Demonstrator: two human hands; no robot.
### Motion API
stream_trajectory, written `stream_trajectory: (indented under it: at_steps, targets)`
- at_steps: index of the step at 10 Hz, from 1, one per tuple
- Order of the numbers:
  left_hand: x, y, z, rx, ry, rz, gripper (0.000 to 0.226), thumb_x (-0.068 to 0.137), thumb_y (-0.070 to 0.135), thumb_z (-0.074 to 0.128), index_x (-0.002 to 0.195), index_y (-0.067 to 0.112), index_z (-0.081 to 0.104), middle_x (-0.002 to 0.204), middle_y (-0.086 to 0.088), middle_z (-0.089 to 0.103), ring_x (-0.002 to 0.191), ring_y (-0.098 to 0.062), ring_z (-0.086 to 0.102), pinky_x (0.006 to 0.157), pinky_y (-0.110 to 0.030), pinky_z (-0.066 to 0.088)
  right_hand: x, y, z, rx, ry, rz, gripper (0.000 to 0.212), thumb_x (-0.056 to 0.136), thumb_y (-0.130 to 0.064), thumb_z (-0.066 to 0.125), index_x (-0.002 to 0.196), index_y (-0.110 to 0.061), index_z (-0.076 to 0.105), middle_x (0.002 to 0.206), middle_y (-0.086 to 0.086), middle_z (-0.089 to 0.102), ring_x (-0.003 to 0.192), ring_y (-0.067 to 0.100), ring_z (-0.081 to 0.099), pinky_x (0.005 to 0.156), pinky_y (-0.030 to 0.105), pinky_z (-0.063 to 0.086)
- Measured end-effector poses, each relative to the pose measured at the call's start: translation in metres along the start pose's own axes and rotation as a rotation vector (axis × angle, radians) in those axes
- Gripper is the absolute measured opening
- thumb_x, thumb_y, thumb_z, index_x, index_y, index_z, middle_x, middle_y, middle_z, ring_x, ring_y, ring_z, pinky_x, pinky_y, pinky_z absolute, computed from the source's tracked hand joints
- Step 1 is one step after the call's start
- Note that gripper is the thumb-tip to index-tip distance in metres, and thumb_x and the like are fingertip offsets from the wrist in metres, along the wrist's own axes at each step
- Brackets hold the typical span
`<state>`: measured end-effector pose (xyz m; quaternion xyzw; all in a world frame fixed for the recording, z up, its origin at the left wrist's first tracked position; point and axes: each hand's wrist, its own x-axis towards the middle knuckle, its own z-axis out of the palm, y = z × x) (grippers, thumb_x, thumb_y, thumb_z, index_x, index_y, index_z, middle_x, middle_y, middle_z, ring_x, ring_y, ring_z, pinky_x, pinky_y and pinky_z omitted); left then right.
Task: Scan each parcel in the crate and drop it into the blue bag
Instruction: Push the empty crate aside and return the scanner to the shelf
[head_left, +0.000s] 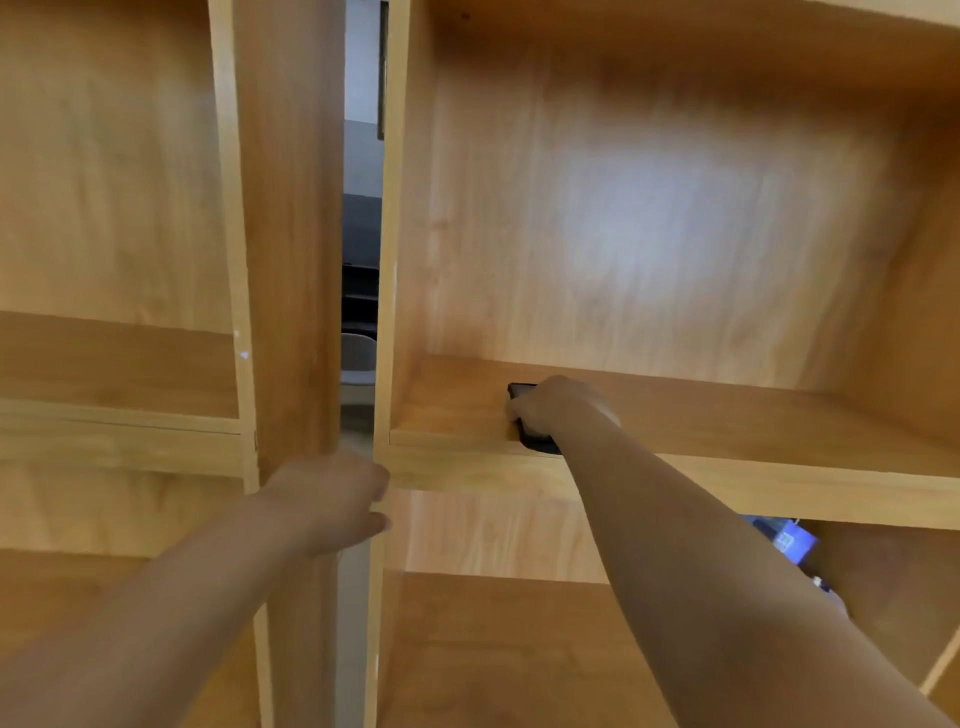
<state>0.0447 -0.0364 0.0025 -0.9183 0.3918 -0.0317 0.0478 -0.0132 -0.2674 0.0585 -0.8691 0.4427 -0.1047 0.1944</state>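
One right grip (553, 408) covers a black scanner (535, 440) on shelf (727, 426).

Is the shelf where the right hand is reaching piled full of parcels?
No, that shelf holds only one dark flat object under the right hand.

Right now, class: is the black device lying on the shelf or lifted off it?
Lying on the shelf: the black device rests flat at its front edge, under the right hand.

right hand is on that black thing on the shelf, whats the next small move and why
Probably close the right hand around the black device and lift it off the wooden shelf. The hand covers most of it and it lies flat at the shelf's front edge. No crate or parcel is in view, so scanning cannot start yet.
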Motion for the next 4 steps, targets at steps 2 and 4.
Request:
stream_trajectory:
  at_steps: [2,4]
  targets:
    - [0.005,0.006,-0.001,0.044,0.021,-0.003,0.024,0.091,0.053,0.047,0.09,0.03,0.041,0.091,0.008,0.046,0.081,-0.014,0.046,0.058,-0.029,0.035,0.02,-0.008,0.005,-0.03,0.083,0.011,0.013,0.075,-0.027,0.053,0.078,-0.019,0.062,0.094,0.003,0.06,0.078,0.019,0.058,0.071,0.025,0.04]
    - [0.004,0.015,0.006,0.057,-0.035,-0.002,0.036,0.091,0.052,0.047,0.114,0.025,0.055,0.114,0.002,0.057,0.097,-0.018,0.057,0.068,-0.029,0.045,0.015,-0.006,-0.009,-0.003,0.075,-0.065,0.013,0.078,-0.027,0.055,0.074,-0.015,0.057,0.079,0.001,0.058,0.075,0.023,0.059,0.066,0.027,0.038]
